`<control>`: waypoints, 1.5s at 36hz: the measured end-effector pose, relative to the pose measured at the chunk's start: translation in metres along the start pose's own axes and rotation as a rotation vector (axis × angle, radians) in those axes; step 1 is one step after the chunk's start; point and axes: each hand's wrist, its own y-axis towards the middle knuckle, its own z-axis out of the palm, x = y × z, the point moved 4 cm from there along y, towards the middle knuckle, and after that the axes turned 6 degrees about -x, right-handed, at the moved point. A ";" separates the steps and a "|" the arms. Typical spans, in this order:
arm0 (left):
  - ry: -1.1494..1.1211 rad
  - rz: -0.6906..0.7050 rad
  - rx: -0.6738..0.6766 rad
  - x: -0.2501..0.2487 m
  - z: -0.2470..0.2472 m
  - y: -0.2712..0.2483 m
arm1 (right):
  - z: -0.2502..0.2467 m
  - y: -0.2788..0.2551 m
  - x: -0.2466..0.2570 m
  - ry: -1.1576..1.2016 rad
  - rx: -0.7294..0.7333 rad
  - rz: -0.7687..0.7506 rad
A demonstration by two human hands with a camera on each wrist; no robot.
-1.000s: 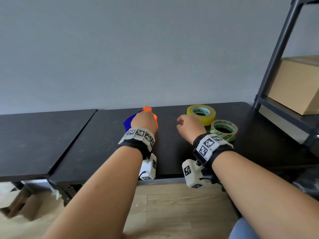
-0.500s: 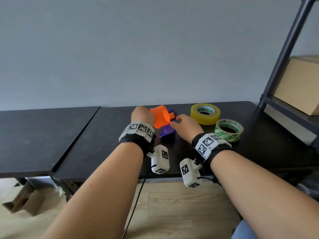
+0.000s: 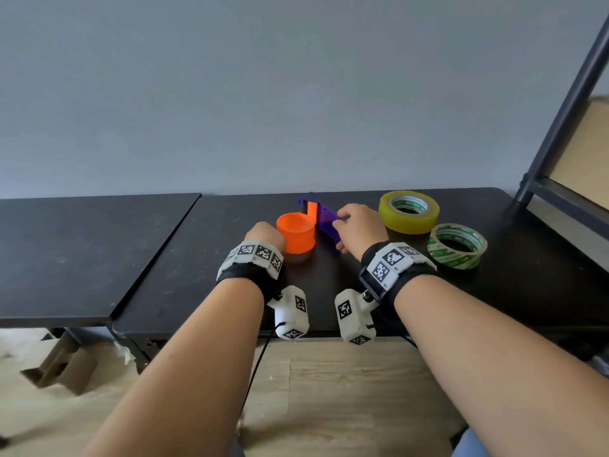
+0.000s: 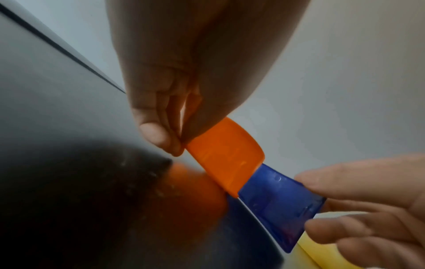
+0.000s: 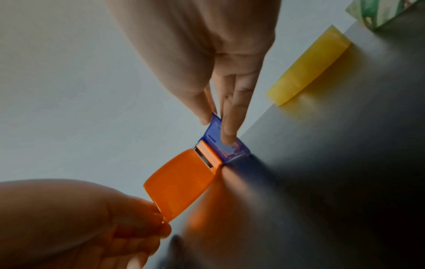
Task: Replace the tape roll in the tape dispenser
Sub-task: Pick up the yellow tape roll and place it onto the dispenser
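So the tape dispenser (image 3: 306, 225) sits mid-frame on the black table (image 3: 158, 258) in the head view, orange drum (image 3: 295, 237) toward the lower left, blue blade end (image 3: 324, 219) running up and right. That's its long axis, and both hands are on it from opposite ends. The left hand (image 3: 265, 237) is pinching the orange drum's rim, and the right hand (image 3: 359, 230) is pinching the blue end. The yellow tape roll (image 3: 408, 211) lies flat at center right, just beyond the right hand, so I'd guess that hand fetches it. A green-printed roll (image 3: 457, 245) sits just below it.

The head view hides all the fingers. The right wrist view shows the thumb and a finger (image 5: 230, 125) clamped on the blue plate, plus a slot where orange meets blue. The left wrist view shows the fingertips (image 4: 158, 136) nipping the orange edge.
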 end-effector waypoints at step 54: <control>0.080 0.342 -0.037 -0.087 0.019 -0.015 | -0.047 0.044 -0.070 -0.488 -0.022 0.255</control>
